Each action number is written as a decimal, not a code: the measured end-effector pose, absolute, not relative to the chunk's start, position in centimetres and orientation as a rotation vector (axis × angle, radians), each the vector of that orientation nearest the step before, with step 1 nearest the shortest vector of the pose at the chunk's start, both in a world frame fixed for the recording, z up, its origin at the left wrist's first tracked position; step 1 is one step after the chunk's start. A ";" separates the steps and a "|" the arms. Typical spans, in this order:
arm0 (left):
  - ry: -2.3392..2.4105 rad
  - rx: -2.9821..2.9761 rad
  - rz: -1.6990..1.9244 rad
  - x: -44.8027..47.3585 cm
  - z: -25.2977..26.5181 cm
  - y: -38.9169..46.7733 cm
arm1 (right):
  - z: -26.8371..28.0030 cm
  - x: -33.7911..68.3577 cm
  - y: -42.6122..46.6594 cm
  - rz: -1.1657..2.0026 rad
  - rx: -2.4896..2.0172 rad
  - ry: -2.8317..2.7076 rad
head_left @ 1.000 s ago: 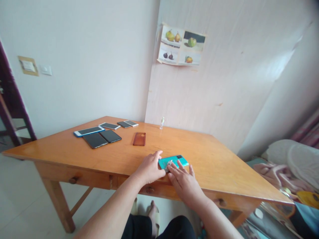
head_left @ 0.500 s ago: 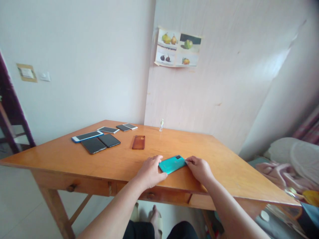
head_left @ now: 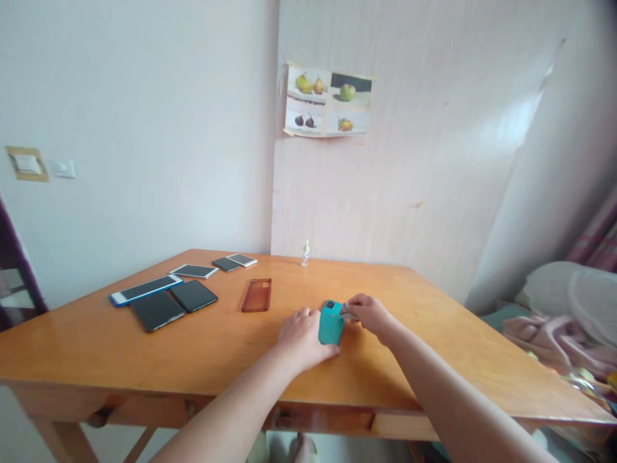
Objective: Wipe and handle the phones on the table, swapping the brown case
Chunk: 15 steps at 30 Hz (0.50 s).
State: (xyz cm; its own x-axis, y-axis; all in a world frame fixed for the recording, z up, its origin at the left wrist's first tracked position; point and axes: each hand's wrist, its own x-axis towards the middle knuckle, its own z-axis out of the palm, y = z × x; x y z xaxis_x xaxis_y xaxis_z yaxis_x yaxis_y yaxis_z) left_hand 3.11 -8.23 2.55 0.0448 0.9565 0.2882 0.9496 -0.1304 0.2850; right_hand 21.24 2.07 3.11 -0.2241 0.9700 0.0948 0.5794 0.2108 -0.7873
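A turquoise smartphone [head_left: 331,326] lies back up near the front middle of the wooden table, its dark camera block at the far end. My left hand [head_left: 304,339] is closed around its left side, thumb at the near end. At the upper right edge of the phone, my right hand [head_left: 369,312] pinches a small pale grey piece [head_left: 348,313] that looks like a folded cloth. Just how it touches the phone I cannot make out. Beyond my left hand rests a clear reddish-brown phone case [head_left: 257,295].
Several phones lie at the left of the table [head_left: 231,360], among them a blue-edged phone [head_left: 147,290] and a black phone [head_left: 157,310]. A small clear bottle [head_left: 305,254] stands near the back edge. Bedding [head_left: 544,334] is piled beyond the right edge.
The phone has turned so its camera end points away from me. My right hand has moved up along its right edge, and the grey piece now shows in it. The view has shifted.
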 end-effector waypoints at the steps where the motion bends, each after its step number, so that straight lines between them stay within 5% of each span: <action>1: 2.058 2.256 0.623 3.2 2.7 -7.7 | 3.0 21.0 2.8 0.807 -1.444 -1.917; 8: 1.799 2.348 0.466 1.9 5.0 -4.1 | 2.5 20.4 7.0 0.504 -1.426 -2.106; 15: 1.665 2.339 0.445 0.6 5.1 -1.2 | 2.6 20.9 8.0 0.520 -1.180 -2.377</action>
